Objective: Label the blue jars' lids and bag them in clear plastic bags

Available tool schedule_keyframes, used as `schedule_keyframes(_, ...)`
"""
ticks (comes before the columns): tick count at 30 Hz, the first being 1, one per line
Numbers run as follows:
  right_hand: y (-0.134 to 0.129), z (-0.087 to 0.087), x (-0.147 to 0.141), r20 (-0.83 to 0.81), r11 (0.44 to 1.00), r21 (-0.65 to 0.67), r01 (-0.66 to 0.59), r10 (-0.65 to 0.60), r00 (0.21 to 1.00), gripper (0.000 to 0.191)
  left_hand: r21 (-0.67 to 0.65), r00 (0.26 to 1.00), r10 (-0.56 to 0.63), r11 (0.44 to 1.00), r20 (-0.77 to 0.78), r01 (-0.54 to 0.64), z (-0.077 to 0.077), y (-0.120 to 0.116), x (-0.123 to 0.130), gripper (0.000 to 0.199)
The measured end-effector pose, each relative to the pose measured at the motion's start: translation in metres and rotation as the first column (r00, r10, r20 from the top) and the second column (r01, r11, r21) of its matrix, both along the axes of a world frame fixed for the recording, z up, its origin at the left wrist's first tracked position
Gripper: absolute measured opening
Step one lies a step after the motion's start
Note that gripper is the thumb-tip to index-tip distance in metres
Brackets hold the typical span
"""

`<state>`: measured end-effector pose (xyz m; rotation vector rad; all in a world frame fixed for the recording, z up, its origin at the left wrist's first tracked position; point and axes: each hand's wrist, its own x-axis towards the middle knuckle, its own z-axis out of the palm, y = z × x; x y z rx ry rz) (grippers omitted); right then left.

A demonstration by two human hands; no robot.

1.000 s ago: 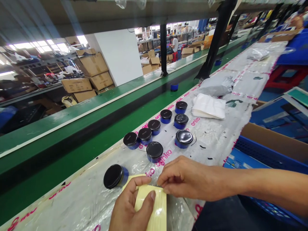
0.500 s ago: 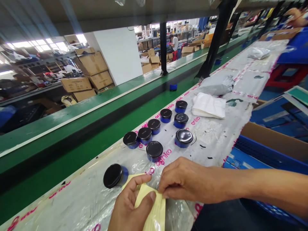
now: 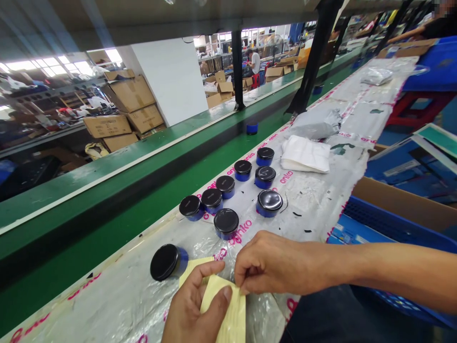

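Low in the view, my left hand [image 3: 200, 307] grips a folded pale yellow sheet [image 3: 232, 314] with a slight sheen, its thumb pressed on top. It looks like label backing paper. The fingertips of my right hand [image 3: 262, 267] are pinched together at the sheet's upper right corner; whatever may be between them is too small to make out. Just beyond my left hand, a blue jar with a black lid [image 3: 164, 263] is tipped on its side, close to the sheet's far end. Several similar upright jars stand farther off, among them a nearer one [image 3: 226, 224] and a shiny-topped one [image 3: 269, 203].
A green conveyor belt [image 3: 143, 209] runs along the left, carrying another blue jar [image 3: 252, 128]. White folded cloths or papers [image 3: 305, 154] and a grey plastic bag [image 3: 316, 125] lie on the plastic-covered bench. Blue crates [image 3: 378, 216] stand at right. Black posts [image 3: 310, 62] rise beyond.
The whole view has shifted slightly, moving the jars and bench a little left. My hands keep nearly the same hold on the yellow sheet, with the right fingers still at its corner.
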<state>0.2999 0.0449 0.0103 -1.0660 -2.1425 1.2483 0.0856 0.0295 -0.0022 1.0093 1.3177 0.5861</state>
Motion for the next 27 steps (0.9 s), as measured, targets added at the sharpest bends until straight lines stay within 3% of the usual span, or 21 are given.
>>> schedule_keyframes(8,0.0,0.003,0.003,0.012,0.992,0.098,-0.08,0.079,0.997,0.014,-0.001,1.0,-0.013,1.0,0.023,0.013,0.001,0.002,0.002,0.058)
schedule_keyframes(13,0.004,-0.001,0.003,0.013,0.997,0.013,-0.075,0.075,0.997,0.015,0.069,0.996,-0.045,0.996,-0.078,0.051,0.007,-0.001,0.008,0.052)
schedule_keyframes(18,0.004,-0.003,0.001,0.013,0.995,-0.055,-0.084,0.085,0.996,0.017,0.067,0.996,-0.046,0.996,-0.07,0.051,0.006,-0.002,0.01,0.049)
schedule_keyframes(27,-0.001,0.002,0.006,0.042,0.977,0.14,-0.159,0.155,0.987,0.014,-0.012,0.999,0.007,1.0,0.042,-0.006,0.003,0.002,0.007,0.051)
